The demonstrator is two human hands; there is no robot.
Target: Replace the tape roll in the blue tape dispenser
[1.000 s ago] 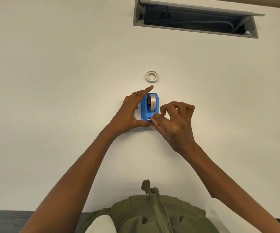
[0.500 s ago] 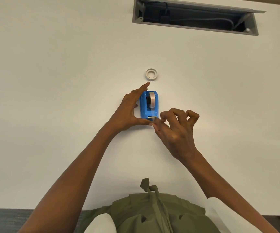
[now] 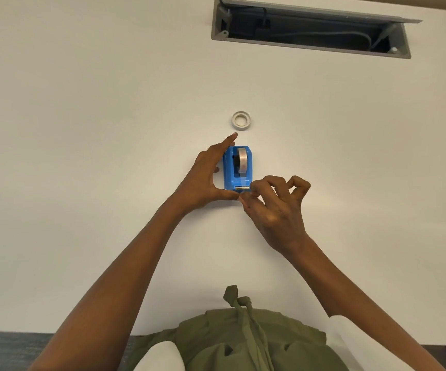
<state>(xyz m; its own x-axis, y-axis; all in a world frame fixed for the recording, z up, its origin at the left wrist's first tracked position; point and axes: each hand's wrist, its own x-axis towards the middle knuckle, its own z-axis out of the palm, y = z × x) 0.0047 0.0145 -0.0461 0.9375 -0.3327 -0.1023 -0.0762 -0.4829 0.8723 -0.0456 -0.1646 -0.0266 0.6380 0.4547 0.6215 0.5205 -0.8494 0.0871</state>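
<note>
A glossy blue plastic tape dispenser (image 3: 228, 172) on the smooth white table (image 3: 109, 129) carries a translucent tape roll (image 3: 242, 160) upright. The left hand (image 3: 203, 180) clasps it between forefinger and thumb; the right hand (image 3: 278, 207) pinches the tape's end at its near cutter. Beyond it lies a white ring-shaped core (image 3: 241, 120).

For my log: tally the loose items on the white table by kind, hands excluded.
Blue tape dispenser: 1
Tape rolls: 2, the mounted roll and the loose white roll beyond it
Total: 3
</note>
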